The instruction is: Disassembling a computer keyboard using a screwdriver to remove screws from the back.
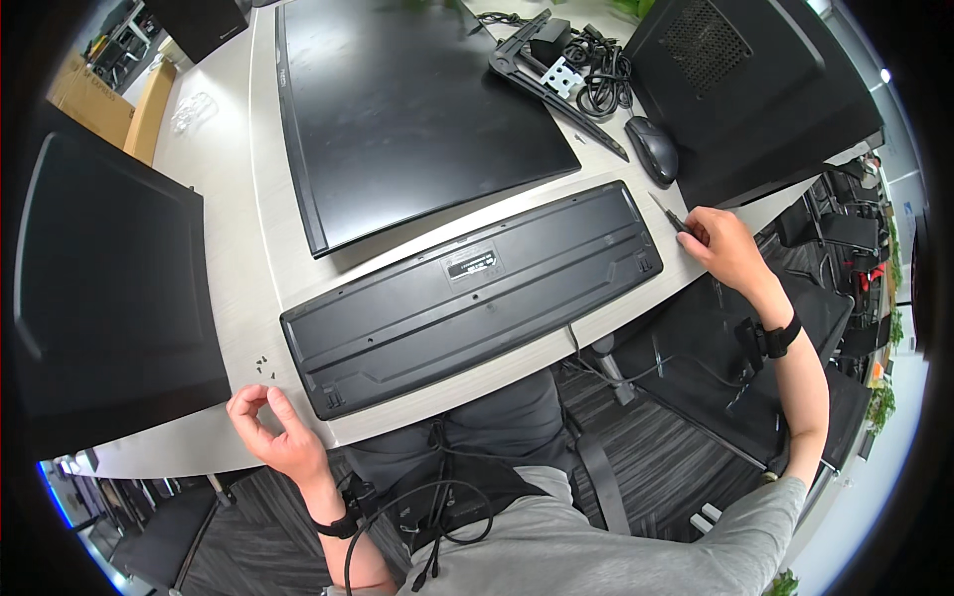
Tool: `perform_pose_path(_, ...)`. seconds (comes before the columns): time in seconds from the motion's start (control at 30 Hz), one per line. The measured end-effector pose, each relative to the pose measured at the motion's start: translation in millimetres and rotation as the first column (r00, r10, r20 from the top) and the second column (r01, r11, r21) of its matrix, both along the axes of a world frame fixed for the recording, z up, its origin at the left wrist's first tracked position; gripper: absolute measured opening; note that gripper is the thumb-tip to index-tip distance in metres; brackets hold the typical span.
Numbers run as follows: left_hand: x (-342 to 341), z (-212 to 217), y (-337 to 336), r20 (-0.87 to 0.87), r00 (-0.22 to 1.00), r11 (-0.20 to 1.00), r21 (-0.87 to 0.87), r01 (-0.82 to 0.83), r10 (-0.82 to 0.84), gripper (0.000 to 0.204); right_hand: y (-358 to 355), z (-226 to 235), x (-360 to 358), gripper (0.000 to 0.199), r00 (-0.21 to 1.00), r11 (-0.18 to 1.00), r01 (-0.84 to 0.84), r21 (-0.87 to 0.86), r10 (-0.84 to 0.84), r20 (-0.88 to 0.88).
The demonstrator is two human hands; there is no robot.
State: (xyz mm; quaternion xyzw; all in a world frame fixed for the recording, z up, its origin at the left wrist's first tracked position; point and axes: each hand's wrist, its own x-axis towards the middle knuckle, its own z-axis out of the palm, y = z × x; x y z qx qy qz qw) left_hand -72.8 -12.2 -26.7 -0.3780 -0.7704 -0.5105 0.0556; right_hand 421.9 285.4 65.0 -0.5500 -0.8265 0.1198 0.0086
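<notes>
A black keyboard (467,293) lies with its underside up on the desk in front of me, with a label and small screw holes showing. My right hand (730,248) is closed around a small screwdriver (678,223), just beyond the keyboard's right end. Its thin shaft points up and left, over the desk. Near the keyboard's lower left corner, my left hand (283,437) is curled, thumb and forefinger brought close together; whatever sits between them is too small to make out. Several small dark screws (262,366) are scattered on the desk just above those fingertips.
A monitor (417,109) lies screen up behind the keyboard. Behind it to the right are a monitor stand (537,79), coiled cables (604,84) and a mouse (653,151). Black computer cases stand at the left (114,288) and right (745,89). A cable (596,368) hangs off the front edge.
</notes>
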Motion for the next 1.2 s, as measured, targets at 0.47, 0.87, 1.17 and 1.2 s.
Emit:
perform_pose_path(0.47,1.3,2.9,1.9,-0.097,0.995,0.999,-0.027,0.024,-0.026,0.01,-0.7,0.9,-2.2,0.025,1.0,1.0,-0.022,0.002,0.022,-0.014)
perform_pose_path(0.87,7.1,8.0,2.8,-0.136,0.99,0.999,-0.029,0.018,-0.022,0.009,1.0,0.3,0.7,0.027,0.999,0.998,-0.025,-0.052,0.022,-0.049)
perform_pose_path(1.17,6.4,7.0,2.0,-0.163,0.985,0.999,-0.025,0.043,-0.047,0.008,6.3,-8.9,9.0,0.028,0.996,0.997,-0.077,-0.001,0.077,-0.037)
perform_pose_path(1.2,6.2,6.8,1.7,-0.142,0.988,0.998,-0.025,0.059,-0.062,0.008,6.4,-9.7,9.5,0.028,0.996,0.996,-0.089,0.008,0.089,-0.032)
